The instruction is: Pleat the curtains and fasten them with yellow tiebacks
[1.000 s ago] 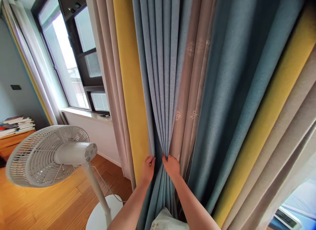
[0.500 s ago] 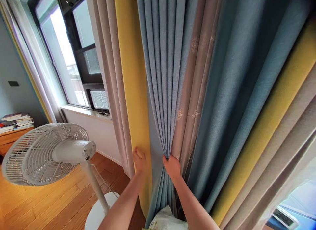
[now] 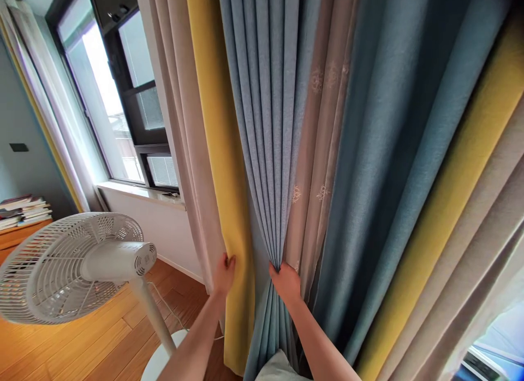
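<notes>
In front of me hangs a grey-blue curtain (image 3: 266, 124), its pleats drawn together into a narrow bundle at waist height. My right hand (image 3: 285, 283) is closed around that bundle, and the cloth fans out again below the fist. To the left is a yellow curtain panel (image 3: 216, 135). My left hand (image 3: 224, 274) is closed at its left edge, thumb and fingers pinching the fabric, which creases beside them. A beige curtain (image 3: 180, 97) hangs just left of that hand. Behind the blue bundle, to its right, are pinkish-brown folds (image 3: 313, 206) with embroidered motifs.
A white standing fan (image 3: 114, 261) stands on the wooden floor (image 3: 102, 348) at left. Beyond it are a window (image 3: 139, 102) and stacked books (image 3: 28, 209). More blue curtain (image 3: 393, 135) hangs at right. Pale fabric (image 3: 276, 367) lies at the bottom.
My left hand has shifted left and slightly down to the yellow panel's left edge, and the panel now creases there. My right hand keeps its grip on the blue bundle. The view has shifted slightly.
</notes>
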Action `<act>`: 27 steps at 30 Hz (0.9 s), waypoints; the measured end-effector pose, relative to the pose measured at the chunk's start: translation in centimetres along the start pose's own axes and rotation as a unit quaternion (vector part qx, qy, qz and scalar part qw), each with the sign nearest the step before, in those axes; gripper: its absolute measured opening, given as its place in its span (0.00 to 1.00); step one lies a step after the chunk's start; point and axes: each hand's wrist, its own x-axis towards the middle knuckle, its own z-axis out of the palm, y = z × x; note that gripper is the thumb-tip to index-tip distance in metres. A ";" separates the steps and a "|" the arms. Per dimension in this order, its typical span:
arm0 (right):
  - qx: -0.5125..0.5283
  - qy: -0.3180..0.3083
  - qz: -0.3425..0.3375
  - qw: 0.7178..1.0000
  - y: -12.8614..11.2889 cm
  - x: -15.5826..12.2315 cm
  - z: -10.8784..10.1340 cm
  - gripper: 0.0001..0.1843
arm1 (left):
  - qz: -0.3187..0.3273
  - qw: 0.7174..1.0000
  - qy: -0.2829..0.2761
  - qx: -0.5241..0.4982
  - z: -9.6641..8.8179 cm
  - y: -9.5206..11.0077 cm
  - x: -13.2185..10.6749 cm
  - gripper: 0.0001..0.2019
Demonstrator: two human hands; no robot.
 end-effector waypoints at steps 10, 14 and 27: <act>0.059 0.025 -0.042 0.997 -1.0 -0.8 0.6 0.21 | 0.111 0.988 -0.063 -0.086 5.7 2.7 -7.6 0.11; 0.037 0.037 -0.025 0.998 -0.7 -0.7 0.5 0.24 | 0.203 0.967 -0.137 -0.076 5.8 1.9 -8.4 0.17; 0.031 0.007 0.000 0.999 0.0 -0.1 0.5 0.19 | -0.070 0.985 0.158 0.030 -2.0 -2.5 7.2 0.44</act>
